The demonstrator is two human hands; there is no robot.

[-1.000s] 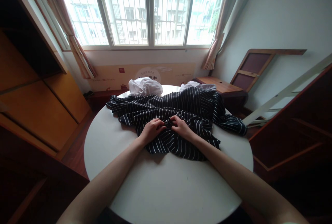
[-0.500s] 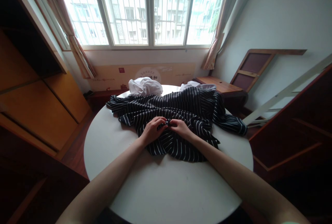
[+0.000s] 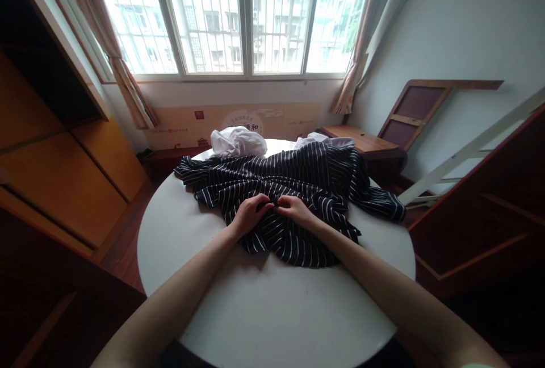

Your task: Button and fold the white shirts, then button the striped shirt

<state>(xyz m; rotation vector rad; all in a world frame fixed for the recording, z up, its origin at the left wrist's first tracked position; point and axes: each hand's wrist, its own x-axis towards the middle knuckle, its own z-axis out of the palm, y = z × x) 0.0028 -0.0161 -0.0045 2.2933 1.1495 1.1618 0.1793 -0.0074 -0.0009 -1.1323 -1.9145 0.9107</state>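
A black shirt with white stripes (image 3: pixel 298 172) lies spread and rumpled over the round white table (image 3: pixel 272 311). One sleeve (image 3: pixel 378 202) reaches out to the right, over the table's edge. Near the middle of the shirt, my left hand (image 3: pixel 251 212) pinches its cloth between thumb and fingers. My right hand (image 3: pixel 293 209) grips the fabric just beside it, the two sets of fingertips almost meeting. Whatever small part of the shirt sits between the fingertips is too dark to make out.
Behind the shirt sit a bunched white cloth (image 3: pixel 238 142) and a second white cloth (image 3: pixel 326 141). A wooden side table (image 3: pixel 361 139) stands at the back right, below a leaning wooden panel (image 3: pixel 415 109). Orange cabinets (image 3: pixel 63 186) line the left side.
My left fingers have shifted slightly and bent more at the pinch. The dark bit of cloth seen between both hands is now mostly covered. The rest of the shirt lies almost as before.
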